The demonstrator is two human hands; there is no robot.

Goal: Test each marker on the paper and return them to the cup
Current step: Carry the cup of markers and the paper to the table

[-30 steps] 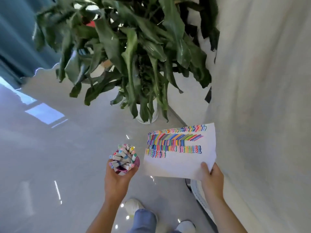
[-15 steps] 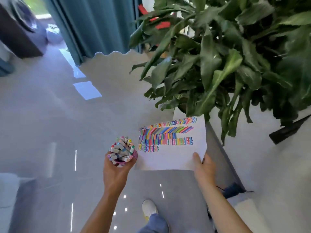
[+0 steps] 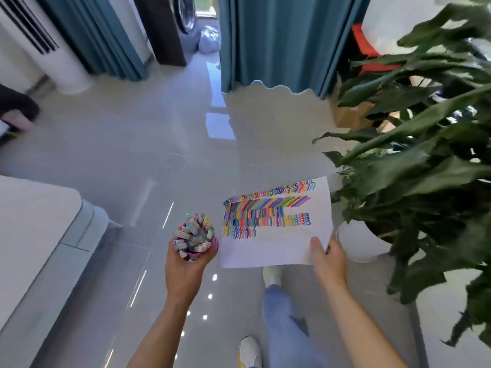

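Observation:
My left hand (image 3: 184,272) grips a pink cup (image 3: 214,241) from below, holding it in the air over the floor. Several markers (image 3: 194,233) stand packed in it, coloured caps up. My right hand (image 3: 328,258) pinches the lower right corner of a white paper (image 3: 279,248) held flat beside the cup. Rows of many-coloured test strokes cover the upper half of the sheet; its lower part is blank. Cup and paper are apart by a small gap.
A large green potted plant (image 3: 414,155) in a white pot (image 3: 356,241) stands close on the right. Teal curtains (image 3: 279,41) hang ahead. White furniture (image 3: 34,235) sits on the left. Glossy grey floor (image 3: 132,144) stretches ahead; my legs and shoes show below.
The view has swung left from the wall and plant toward the curtains and open floor. I have walked on; both hands keep the same hold on cup and paper.

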